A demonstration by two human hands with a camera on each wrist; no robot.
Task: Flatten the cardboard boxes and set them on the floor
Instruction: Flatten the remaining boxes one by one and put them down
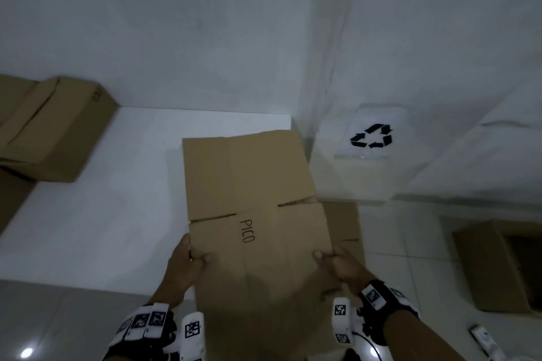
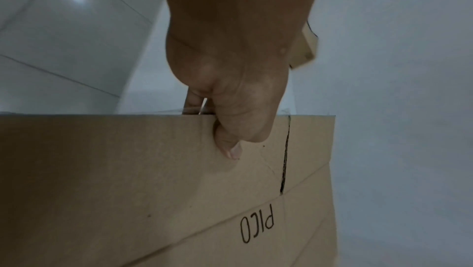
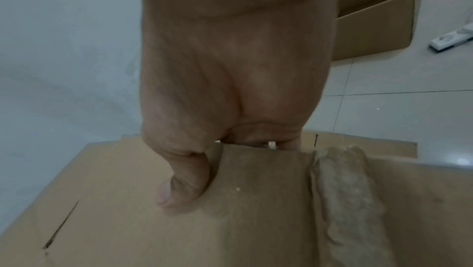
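Note:
A flattened brown cardboard box (image 1: 252, 202) marked "PICO" hangs in front of me, partly over the white table's right end. My left hand (image 1: 187, 258) grips its left edge, thumb on top and fingers underneath. My right hand (image 1: 334, 261) grips the right edge the same way. The left wrist view shows my left hand (image 2: 230, 119) with its thumb pressed on the flattened box (image 2: 153, 190). The right wrist view shows my right hand (image 3: 204, 150) pinching the cardboard (image 3: 256, 210) beside a torn strip. Another flat piece of cardboard (image 1: 346, 226) lies on the floor under the held one.
Unflattened boxes (image 1: 52, 132) sit on the white table (image 1: 96, 214) at the far left. An open box (image 1: 498, 264) stands on the tiled floor at right. A white sheet with a recycling sign (image 1: 372, 136) hangs in the corner. A white power strip (image 1: 484, 337) lies lower right.

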